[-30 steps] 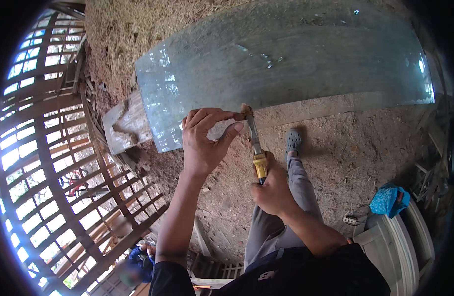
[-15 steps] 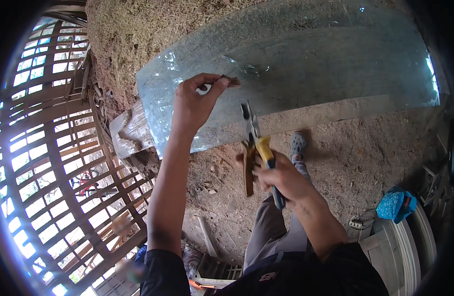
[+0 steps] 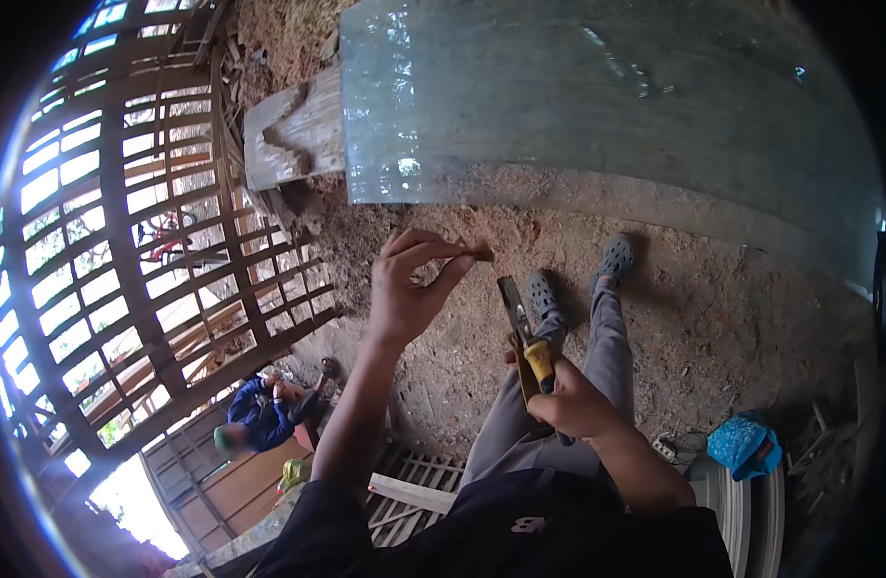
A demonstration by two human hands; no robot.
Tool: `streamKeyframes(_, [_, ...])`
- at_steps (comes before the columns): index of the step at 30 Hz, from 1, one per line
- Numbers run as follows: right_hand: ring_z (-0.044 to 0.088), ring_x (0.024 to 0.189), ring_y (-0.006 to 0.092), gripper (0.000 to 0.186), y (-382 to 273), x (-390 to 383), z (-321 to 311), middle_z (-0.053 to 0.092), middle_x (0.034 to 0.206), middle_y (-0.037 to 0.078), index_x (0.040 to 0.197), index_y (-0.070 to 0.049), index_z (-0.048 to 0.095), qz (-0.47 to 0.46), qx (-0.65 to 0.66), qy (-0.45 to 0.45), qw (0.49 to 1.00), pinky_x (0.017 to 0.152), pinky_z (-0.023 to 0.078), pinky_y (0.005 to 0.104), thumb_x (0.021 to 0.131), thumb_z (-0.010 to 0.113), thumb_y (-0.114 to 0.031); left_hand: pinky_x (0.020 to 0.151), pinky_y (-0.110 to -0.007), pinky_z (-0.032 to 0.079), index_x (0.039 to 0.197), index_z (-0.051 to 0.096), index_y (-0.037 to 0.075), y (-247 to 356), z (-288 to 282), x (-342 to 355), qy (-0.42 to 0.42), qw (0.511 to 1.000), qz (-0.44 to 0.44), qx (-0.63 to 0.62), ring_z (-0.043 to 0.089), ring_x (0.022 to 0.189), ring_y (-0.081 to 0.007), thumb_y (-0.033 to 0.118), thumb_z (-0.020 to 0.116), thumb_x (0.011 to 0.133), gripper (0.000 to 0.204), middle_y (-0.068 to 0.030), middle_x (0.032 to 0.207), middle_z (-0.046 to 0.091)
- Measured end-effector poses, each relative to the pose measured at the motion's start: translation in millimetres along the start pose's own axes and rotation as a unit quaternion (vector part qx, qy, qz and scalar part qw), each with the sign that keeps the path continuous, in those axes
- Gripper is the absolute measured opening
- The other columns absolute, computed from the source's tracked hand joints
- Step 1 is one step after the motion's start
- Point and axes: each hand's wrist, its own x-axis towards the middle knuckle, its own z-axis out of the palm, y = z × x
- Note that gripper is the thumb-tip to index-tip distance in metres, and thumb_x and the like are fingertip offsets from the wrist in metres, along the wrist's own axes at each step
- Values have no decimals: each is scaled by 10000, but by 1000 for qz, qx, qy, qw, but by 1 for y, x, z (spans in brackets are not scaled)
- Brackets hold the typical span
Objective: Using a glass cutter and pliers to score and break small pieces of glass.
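Observation:
My left hand (image 3: 409,294) pinches a small brown piece (image 3: 479,253) between thumb and forefinger, above the dirt ground. Below and to its right, my right hand (image 3: 573,405) grips pliers (image 3: 530,339) with yellow and dark handles, their jaws pointing up toward the piece but apart from it. Beyond both hands, a large pale blue-green glass pane (image 3: 597,106) lies across the top of the view. A rough wooden board (image 3: 281,144) sticks out at its left end.
A wooden lattice wall (image 3: 116,222) lines the left. A person in blue (image 3: 260,424) sits at lower left. My feet (image 3: 614,260) stand on dirt before the pane. A blue fabric item (image 3: 742,445) rests on pale frames at lower right, near a power strip (image 3: 664,445).
The pliers have come away from the small piece and spread their handles. My left hand still pinches it, having moved up, then back down. The view has shifted, bringing both feet into sight.

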Motion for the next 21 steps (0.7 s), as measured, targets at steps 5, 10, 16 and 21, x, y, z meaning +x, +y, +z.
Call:
streamKeyframes(5, [535, 1027, 119, 563, 10, 37, 17, 538, 1193, 48, 1340, -78, 521, 39, 29, 26, 998, 855, 446, 253, 789, 568, 24, 828, -393, 527, 962, 816, 88, -22, 15, 4, 57, 998, -24, -9, 691, 900, -251, 160, 860, 832, 155, -65, 920, 725])
streamKeyframes(10, [531, 998, 125, 571, 9, 60, 29, 522, 1157, 50, 1338, -68, 502, 38, 55, 63, 996, 863, 448, 260, 782, 566, 43, 800, -343, 552, 973, 813, 54, -28, 21, 20, 97, 995, -10, -9, 712, 884, -207, 124, 849, 846, 149, -77, 920, 755])
streamKeyframes(16, [529, 996, 150, 505, 17, 102, 54, 519, 1088, 47, 1248, -38, 496, -129, 33, 159, 978, 927, 432, 290, 766, 535, 107, 813, -340, 545, 977, 822, 68, -35, 27, 29, 118, 993, -6, -6, 707, 887, -195, 156, 852, 852, 155, -64, 917, 766])
streamKeyframes(21, [541, 1061, 162, 486, 12, 114, 56, 539, 1097, 56, 1194, -39, 508, -150, -57, 216, 963, 1004, 413, 298, 744, 531, 144, 834, -363, 514, 955, 822, 91, -39, 29, 29, 129, 992, -4, 3, 687, 871, -212, 180, 846, 850, 140, -50, 902, 758])
